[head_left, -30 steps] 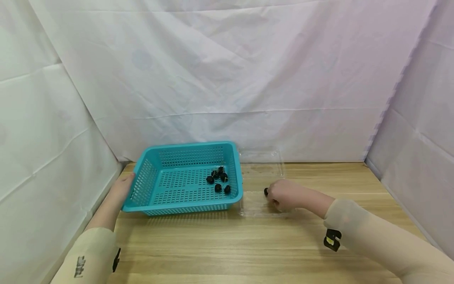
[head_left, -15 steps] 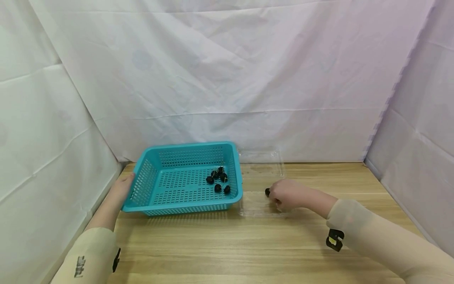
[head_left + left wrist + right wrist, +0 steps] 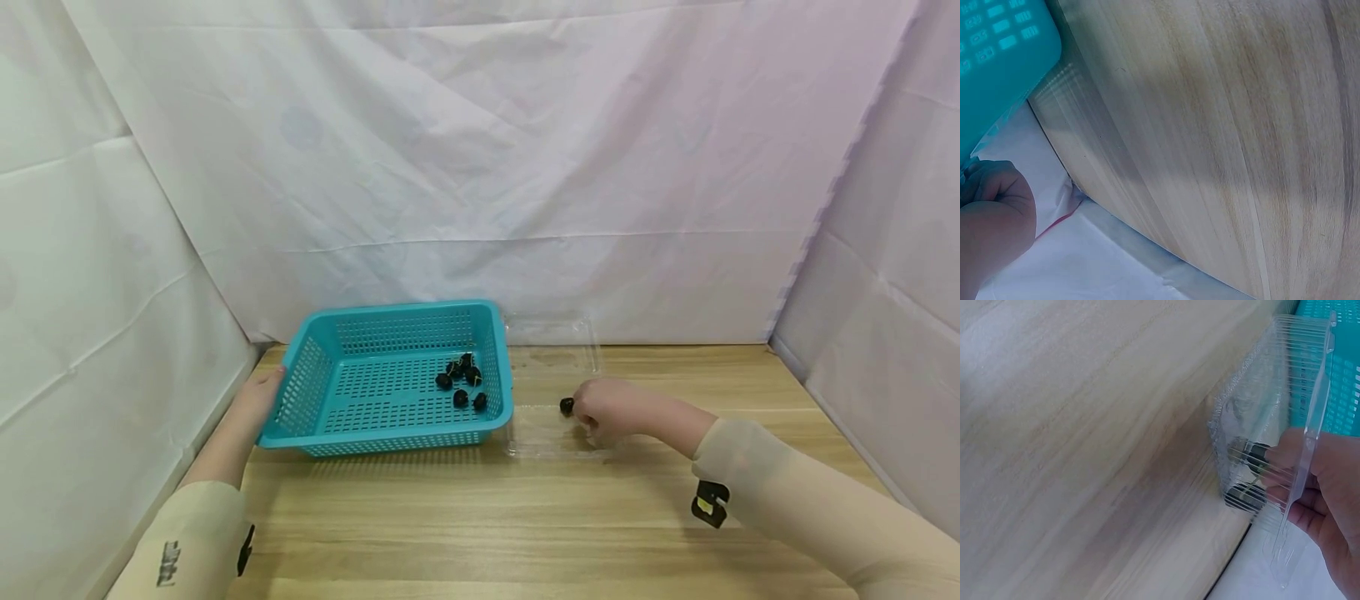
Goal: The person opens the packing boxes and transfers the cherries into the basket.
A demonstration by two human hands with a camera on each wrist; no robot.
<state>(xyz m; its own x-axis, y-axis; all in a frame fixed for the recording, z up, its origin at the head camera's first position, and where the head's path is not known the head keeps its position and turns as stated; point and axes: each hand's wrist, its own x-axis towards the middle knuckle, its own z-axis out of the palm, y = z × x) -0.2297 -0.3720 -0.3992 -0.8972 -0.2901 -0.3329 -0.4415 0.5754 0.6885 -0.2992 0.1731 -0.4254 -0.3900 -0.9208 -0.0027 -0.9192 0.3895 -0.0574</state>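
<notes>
My left hand (image 3: 261,392) grips the left side of a turquoise plastic basket (image 3: 397,439). In the left wrist view its curled fingers are partly cut off beside the basket (image 3: 1019,81). Several dark, round, stemmed fruits like cherries (image 3: 444,381) lie at the basket's right end. Inside an open clear plastic clamshell box (image 3: 525,442), my right hand (image 3: 609,410) has curled fingers and seems to pinch a dark cherry (image 3: 1255,453). Another dark cherry (image 3: 1244,497) sits close to those fingertips, seen through the box's ribbed wall. From the head view the right fingertips are hidden.
The box's raised clear lid (image 3: 551,333) stands behind it, near the white cloth (image 3: 480,167) at the back. Cloth also bounds the left and right sides. Everything stands on a wood-grain table (image 3: 420,525).
My right hand has shifted slightly right, and more of the dark cherry at its left shows. The left hand and basket stay in place.
</notes>
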